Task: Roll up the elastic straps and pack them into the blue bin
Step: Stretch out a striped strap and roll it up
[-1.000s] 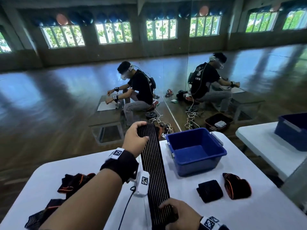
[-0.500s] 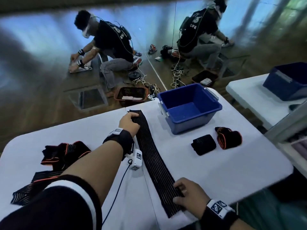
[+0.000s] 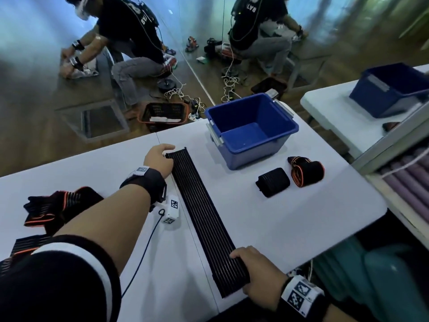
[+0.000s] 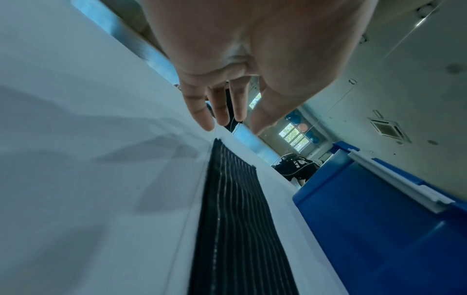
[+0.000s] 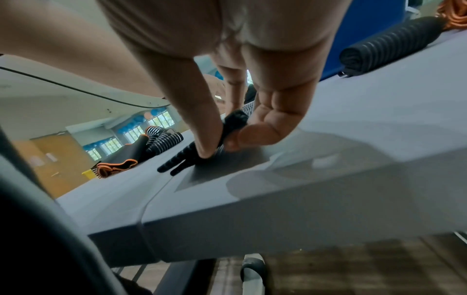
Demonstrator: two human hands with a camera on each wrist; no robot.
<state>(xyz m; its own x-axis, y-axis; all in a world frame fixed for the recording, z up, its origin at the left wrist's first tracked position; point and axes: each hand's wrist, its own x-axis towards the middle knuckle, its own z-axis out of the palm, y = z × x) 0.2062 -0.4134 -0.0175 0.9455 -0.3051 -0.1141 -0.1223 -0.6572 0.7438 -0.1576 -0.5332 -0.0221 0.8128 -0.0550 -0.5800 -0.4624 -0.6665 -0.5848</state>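
A long black elastic strap [image 3: 204, 217] lay flat along the white surface [image 3: 290, 224], just left of the blue bin [image 3: 251, 129]; the right hand [image 3: 260, 275] pinched its near end, thumb against fingers (the end folded over); the left hand [image 3: 160, 159] rested at the far corner, fingers relaxed, gripping nothing; two rolled straps [image 3: 290, 180] sat beside the bin.

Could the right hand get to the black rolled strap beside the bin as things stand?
Probably yes: bare table lies between the right hand and the black rolled strap, but that hand pinches the flat strap and must release first.
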